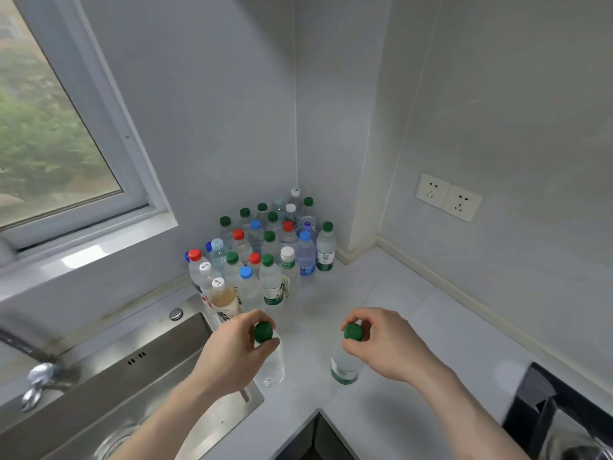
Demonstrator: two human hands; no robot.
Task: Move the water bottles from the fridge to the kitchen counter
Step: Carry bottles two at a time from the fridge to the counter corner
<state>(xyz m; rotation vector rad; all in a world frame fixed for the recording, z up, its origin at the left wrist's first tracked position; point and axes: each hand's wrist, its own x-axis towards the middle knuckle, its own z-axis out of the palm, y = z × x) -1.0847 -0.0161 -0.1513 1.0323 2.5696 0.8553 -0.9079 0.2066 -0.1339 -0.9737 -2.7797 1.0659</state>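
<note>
While many bottles [265, 250] already crowd the desk [381, 293] corner at frame center, left hand [232, 353] and right hand [391, 346] each pinch a green-capped bottle's top, lower center. Fridge unseen; remainder unknown.

1 head view only, looking steeply down and forward into the counter [381, 293] corner, close above both hands; wide-angle bend curves the window [59, 127] at left and the wall sockets [447, 197] at right.
</note>
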